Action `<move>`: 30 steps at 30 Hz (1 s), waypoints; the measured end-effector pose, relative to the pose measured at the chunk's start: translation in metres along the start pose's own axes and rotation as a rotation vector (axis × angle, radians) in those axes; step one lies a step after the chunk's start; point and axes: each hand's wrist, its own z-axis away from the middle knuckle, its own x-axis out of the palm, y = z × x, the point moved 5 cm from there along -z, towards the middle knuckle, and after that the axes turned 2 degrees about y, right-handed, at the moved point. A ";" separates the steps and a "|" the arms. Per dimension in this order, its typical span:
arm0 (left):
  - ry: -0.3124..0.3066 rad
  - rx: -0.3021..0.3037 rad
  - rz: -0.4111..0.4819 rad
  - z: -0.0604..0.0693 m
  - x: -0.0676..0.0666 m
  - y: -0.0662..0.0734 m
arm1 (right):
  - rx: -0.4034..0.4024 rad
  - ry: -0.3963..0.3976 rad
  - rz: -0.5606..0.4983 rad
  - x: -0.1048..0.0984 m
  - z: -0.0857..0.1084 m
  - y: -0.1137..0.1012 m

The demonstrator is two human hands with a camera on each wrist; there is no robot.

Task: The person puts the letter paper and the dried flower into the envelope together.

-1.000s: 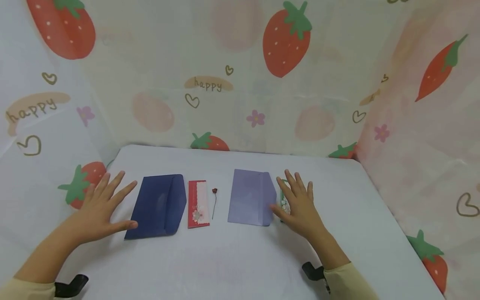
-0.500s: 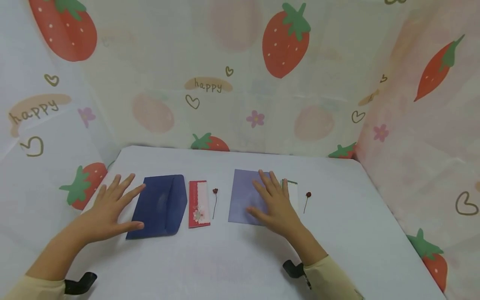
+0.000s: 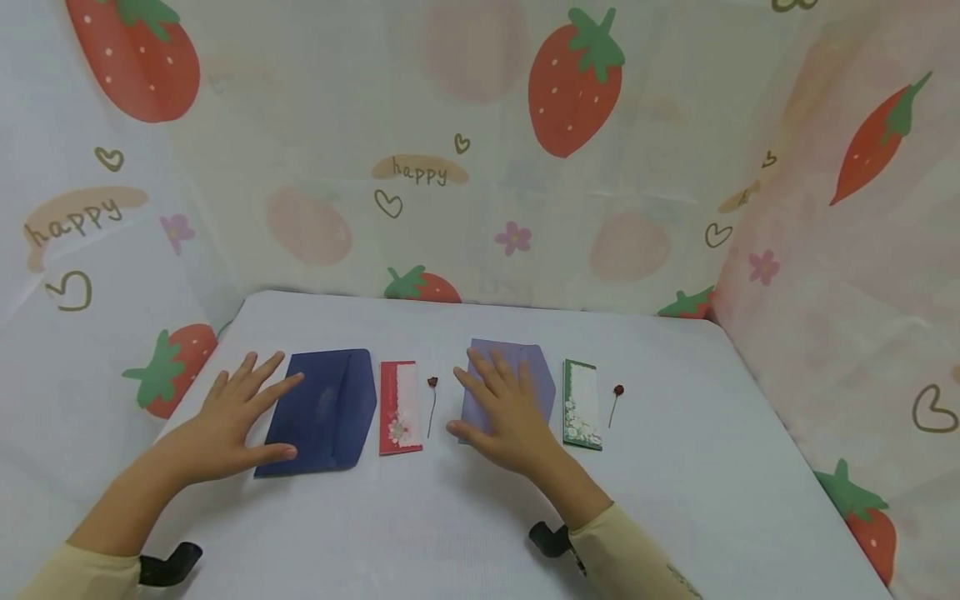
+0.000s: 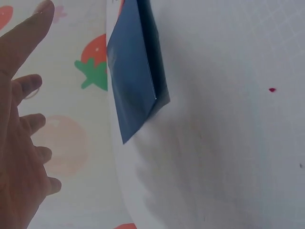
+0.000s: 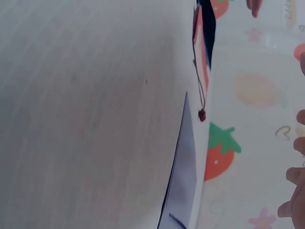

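Observation:
In the head view my left hand (image 3: pixel 217 425) hovers, fingers spread, at the left edge of the dark blue envelope (image 3: pixel 318 412). The left wrist view has that envelope (image 4: pixel 131 71) lying apart from the raised fingers. My right hand (image 3: pixel 510 417) is spread above the lilac envelope (image 3: pixel 536 379), covering part of it, and holds nothing. The right wrist view shows the lilac envelope (image 5: pixel 183 176) on the table, with fingertips at the right border. Between the envelopes lie a red and pink card (image 3: pixel 400 408) and a small dried flower (image 3: pixel 432 383).
A green-edged white card (image 3: pixel 582 404) and a second dried flower (image 3: pixel 617 392) lie right of the lilac envelope. The white table (image 3: pixel 450 533) backs onto a strawberry-patterned cloth (image 3: pixel 480 217). Black pieces (image 3: pixel 171 565) sit at both wrists.
My right hand has moved left, from over the green-edged card to over the lilac envelope, uncovering the card and the second flower. My left hand has shifted slightly right.

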 end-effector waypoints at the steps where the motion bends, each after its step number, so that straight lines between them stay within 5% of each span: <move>1: -0.002 -0.001 0.001 0.000 0.000 0.000 | -0.001 -0.004 -0.003 0.002 -0.002 -0.002; 11: -0.069 -0.026 0.019 -0.007 0.007 -0.002 | -0.033 -0.052 -0.001 0.020 -0.020 -0.028; 30: -0.089 0.002 0.071 -0.012 0.017 -0.006 | -0.018 -0.090 -0.147 0.059 -0.052 -0.067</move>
